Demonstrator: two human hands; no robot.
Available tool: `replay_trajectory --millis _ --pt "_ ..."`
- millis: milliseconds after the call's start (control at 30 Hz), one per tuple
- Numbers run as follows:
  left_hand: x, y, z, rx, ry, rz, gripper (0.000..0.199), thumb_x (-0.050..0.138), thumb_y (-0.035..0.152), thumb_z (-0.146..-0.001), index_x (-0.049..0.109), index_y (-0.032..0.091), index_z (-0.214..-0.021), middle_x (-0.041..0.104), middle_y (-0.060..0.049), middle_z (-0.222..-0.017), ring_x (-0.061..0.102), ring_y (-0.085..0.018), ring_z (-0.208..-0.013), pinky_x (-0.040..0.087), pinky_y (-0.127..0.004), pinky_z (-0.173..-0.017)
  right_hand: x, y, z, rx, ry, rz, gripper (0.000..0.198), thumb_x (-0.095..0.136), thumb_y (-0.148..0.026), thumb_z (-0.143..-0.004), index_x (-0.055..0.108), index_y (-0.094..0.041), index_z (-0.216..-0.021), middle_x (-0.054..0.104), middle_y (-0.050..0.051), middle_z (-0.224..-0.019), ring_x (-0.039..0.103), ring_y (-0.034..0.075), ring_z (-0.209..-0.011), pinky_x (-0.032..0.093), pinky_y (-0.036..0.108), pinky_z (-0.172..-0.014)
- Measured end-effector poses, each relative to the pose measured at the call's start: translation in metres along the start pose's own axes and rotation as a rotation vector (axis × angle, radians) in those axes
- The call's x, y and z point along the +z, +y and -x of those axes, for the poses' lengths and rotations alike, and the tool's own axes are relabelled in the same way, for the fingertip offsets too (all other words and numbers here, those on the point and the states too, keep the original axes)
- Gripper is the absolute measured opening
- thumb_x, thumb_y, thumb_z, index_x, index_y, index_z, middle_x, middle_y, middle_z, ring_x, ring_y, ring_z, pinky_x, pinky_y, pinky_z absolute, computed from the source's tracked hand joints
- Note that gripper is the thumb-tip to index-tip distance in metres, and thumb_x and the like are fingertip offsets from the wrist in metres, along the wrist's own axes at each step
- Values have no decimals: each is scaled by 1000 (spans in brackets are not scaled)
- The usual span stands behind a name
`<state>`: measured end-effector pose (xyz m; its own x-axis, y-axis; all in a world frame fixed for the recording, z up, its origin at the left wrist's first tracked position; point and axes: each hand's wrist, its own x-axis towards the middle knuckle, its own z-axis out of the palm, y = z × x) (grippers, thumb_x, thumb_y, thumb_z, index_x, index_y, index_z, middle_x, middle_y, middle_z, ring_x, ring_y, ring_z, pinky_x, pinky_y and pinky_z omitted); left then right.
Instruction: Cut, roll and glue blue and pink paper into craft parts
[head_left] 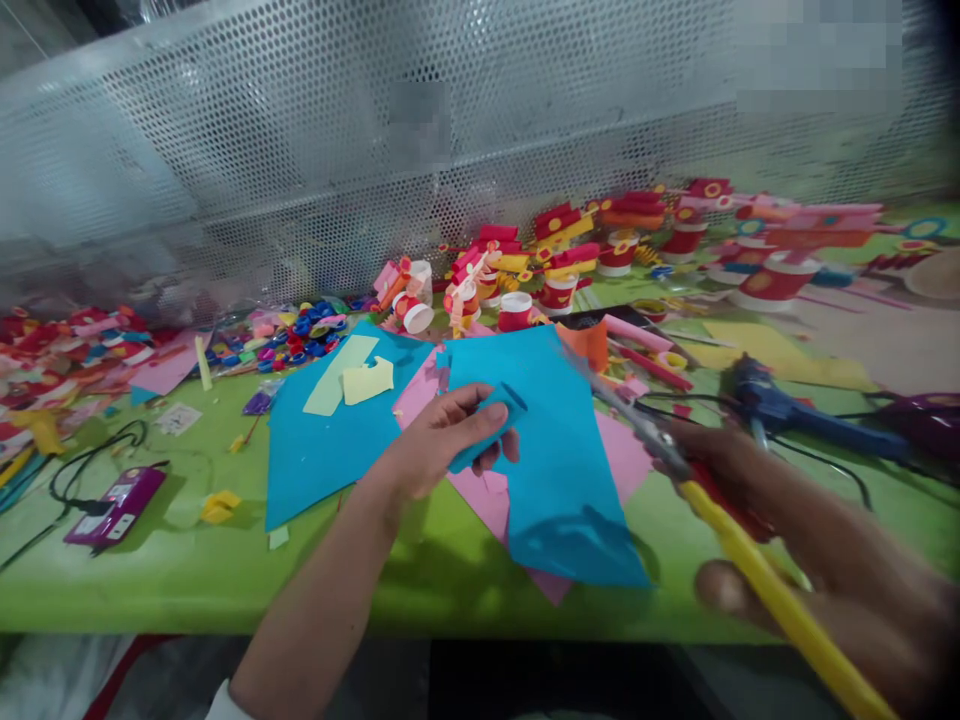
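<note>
My left hand [457, 440] pinches a small piece of blue craft sheet [487, 430] between thumb and fingers. It hovers over a large blue sheet [555, 450] with a cut-out edge. My right hand [795, 540] is wrapped around a pair of scissors [660, 450] with yellow and red handles, smeared by motion. The blades point up and left over the right side of the blue sheet, apart from the small piece. A second blue sheet [322, 470] lies to the left, with pale yellow pieces [341, 375] on it. Pink sheets [480, 500] show underneath.
Several red-and-white cup models [559, 290] stand along the back beside a perforated metal screen [300, 150]. A blue glue gun [817, 415] with its cord lies at right. Colourful small parts [300, 335] are heaped at back left. A purple corded box [116, 510] rests at left on the green table [202, 590].
</note>
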<state>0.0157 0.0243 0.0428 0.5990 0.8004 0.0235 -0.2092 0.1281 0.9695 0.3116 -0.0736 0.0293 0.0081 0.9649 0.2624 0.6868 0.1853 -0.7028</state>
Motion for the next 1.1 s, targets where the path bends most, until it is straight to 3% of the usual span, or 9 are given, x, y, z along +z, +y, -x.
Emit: replay_trajectory --millis 200,400,667,933,1100 --pt "0 2 4 31 -10 -42 27 74 45 -94 65 19 -92 75 -3 -81 59 -10 -61 46 -24 -59 7 -14 -7 -182 -135 250 75 85 -58 -68 61 -30 -134 74 5 -89 70 27 -70 58 35 -58" --pt "0 -1 3 32 -38 -91 29 76 46 -92 66 19 -94 77 -5 -85 60 -11 -62 47 -25 -60 12 -13 -9 -292 -136 294 71 82 -63 -73 61 -28 -131 75 4 -90 64 22 -61 51 33 -47" --pt "0 -2 2 55 -69 -103 24 75 42 -94 65 20 -95 77 -5 -86 60 -11 -63 48 -25 -61 17 -9 -9 -261 -187 175 70 81 -62 -77 59 -33 -136 80 3 -106 77 24 -82 64 32 -65" --pt "1 -1 4 75 -63 -106 24 76 42 -94 69 20 -98 78 -6 -89 62 -12 -64 49 -25 -62 16 -13 -7 -252 -144 113 60 81 -65 -75 65 -33 -124 81 1 -95 77 23 -71 63 29 -55" --pt "1 -1 5 52 -36 -97 27 77 45 -92 69 20 -98 78 -6 -88 61 -12 -64 49 -26 -62 16 -9 -7 -276 -138 123 50 81 -40 -78 67 -33 -126 82 2 -102 79 25 -80 64 30 -62"
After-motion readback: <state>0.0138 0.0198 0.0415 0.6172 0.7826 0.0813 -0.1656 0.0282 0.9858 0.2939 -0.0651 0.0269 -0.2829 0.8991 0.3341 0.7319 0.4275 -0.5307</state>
